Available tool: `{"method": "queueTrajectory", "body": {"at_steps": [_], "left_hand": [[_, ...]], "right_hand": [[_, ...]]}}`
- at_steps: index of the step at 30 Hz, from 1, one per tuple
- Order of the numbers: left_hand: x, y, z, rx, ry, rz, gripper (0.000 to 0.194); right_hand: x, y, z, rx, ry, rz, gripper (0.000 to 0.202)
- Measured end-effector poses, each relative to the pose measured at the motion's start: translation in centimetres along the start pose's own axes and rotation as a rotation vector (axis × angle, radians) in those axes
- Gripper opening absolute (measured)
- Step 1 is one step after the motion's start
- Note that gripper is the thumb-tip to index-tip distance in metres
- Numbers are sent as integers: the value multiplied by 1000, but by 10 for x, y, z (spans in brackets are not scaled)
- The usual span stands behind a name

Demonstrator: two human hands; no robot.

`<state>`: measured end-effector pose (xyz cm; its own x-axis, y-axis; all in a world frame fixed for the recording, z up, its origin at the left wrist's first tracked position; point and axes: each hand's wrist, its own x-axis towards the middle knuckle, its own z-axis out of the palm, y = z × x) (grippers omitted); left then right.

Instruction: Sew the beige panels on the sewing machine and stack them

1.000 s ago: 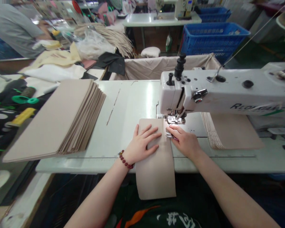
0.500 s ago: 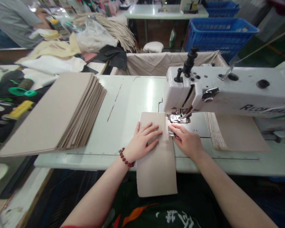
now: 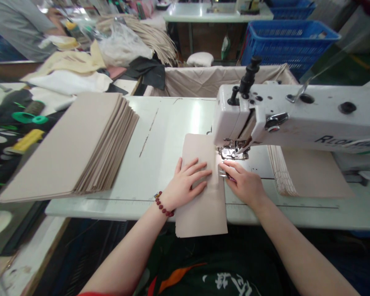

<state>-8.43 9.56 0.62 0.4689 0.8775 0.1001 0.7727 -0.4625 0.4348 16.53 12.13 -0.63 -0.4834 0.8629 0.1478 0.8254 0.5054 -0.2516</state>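
A long beige fabric panel (image 3: pixel 200 218) lies on the sewing table, its right edge beside the presser foot (image 3: pixel 233 152) of a white sewing machine (image 3: pixel 296 115). My left hand (image 3: pixel 189 181) rests flat on the panel with its fingers spread. My right hand (image 3: pixel 242 179) is closed around small thread snips (image 3: pixel 223 174), whose blades point left over the panel's right edge. The fingertips of that hand are at the edge, just in front of the presser foot. Most of the snips' handle is hidden in the palm.
A thick stack of beige panels (image 3: pixel 64 144) lies at the left of the table. Beneath the machine arm at the right is another beige pile (image 3: pixel 314 172). Fabric scraps (image 3: pixel 68 82) and thread spools lie far left. Blue crates (image 3: pixel 290 41) stand behind; a person's sleeve (image 3: pixel 27 28) shows upper left.
The beige panel has slid away from me, past the presser foot, so less of it hangs over the front edge. Both hands have stayed nearly in place.
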Motion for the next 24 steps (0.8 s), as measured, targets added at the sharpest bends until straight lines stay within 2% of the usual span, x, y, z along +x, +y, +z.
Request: {"method": "queueTrajectory", "body": {"at_steps": [15,24], "left_hand": [[-2,0,-1,19,-9,23,39],[-17,5,-5,95,-113,135,44]], "right_hand": [[0,0,-2,1,-15,-3,45],[1,1,1,4,10,-19,46]]}}
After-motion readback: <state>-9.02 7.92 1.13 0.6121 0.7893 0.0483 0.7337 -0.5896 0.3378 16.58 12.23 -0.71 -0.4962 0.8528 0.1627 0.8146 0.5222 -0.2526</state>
